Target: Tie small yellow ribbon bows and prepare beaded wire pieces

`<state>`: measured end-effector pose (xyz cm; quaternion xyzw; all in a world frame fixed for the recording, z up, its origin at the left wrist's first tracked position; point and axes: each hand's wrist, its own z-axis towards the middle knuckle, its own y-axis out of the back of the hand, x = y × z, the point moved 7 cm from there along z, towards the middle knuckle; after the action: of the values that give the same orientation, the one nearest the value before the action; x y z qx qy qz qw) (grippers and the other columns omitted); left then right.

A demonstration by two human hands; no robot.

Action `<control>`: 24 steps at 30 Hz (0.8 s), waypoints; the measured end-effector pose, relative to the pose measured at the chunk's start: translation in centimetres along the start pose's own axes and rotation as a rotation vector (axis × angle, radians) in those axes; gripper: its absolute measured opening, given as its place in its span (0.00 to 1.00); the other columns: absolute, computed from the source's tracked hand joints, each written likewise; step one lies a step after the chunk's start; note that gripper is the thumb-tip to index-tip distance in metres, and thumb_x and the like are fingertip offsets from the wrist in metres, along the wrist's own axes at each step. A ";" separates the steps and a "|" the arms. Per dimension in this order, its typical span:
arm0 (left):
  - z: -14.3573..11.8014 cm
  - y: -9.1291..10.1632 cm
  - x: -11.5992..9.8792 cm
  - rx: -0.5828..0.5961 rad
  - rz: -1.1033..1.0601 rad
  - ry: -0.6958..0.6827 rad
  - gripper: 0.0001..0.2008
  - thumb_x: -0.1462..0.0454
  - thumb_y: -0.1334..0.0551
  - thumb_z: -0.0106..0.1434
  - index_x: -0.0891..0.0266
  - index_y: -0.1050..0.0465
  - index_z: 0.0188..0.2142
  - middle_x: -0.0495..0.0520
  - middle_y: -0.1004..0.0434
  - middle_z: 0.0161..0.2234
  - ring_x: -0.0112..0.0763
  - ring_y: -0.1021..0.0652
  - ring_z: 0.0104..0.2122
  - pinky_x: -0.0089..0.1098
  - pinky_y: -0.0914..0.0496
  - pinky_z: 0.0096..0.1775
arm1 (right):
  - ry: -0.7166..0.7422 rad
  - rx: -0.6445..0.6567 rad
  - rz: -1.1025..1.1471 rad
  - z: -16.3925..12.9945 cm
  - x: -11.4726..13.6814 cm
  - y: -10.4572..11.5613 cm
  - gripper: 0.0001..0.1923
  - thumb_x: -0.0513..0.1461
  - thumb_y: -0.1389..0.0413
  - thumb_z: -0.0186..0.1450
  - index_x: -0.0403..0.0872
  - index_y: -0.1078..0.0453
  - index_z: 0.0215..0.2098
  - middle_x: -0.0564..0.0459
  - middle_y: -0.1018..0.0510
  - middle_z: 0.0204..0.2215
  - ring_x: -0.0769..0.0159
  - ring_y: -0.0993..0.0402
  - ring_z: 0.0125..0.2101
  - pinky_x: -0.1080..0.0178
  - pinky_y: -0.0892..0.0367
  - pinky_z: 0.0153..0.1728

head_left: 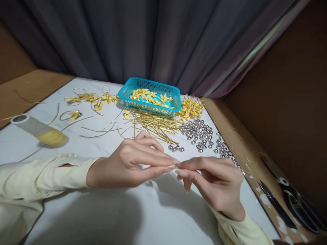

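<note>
left hand pinches a tiny piece, probably light and slippery, best held at its edge; right hand grip is unclear.

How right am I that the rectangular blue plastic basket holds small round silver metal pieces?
Not quite: in the head view, the blue plastic basket holds yellow ribbon bows; the small round silver pieces lie on the white tabletop, beyond the right hand.
</note>
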<state>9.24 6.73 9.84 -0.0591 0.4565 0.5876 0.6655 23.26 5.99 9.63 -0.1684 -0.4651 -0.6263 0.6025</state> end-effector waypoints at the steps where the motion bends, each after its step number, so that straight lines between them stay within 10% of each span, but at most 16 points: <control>1: 0.0 0.0 0.0 -0.004 0.003 -0.003 0.10 0.70 0.38 0.62 0.59 0.21 0.41 0.53 0.17 0.36 0.29 0.23 0.31 0.32 0.34 0.37 | 0.002 0.003 -0.007 0.0 0.0 0.0 0.06 0.29 0.40 0.58 0.45 0.24 0.27 0.55 0.24 0.14 0.71 0.30 0.11 0.70 0.36 0.13; 24: -0.2 -0.1 0.0 -0.004 0.069 -0.024 0.12 0.70 0.38 0.62 0.54 0.22 0.43 0.50 0.17 0.35 0.30 0.22 0.31 0.33 0.39 0.39 | 0.009 0.005 -0.039 -0.1 0.0 0.1 0.06 0.29 0.40 0.58 0.45 0.24 0.27 0.55 0.22 0.15 0.71 0.30 0.11 0.70 0.34 0.13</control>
<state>9.17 6.59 9.71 -0.0375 0.4489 0.6117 0.6503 23.35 5.90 9.62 -0.1548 -0.4672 -0.6376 0.5926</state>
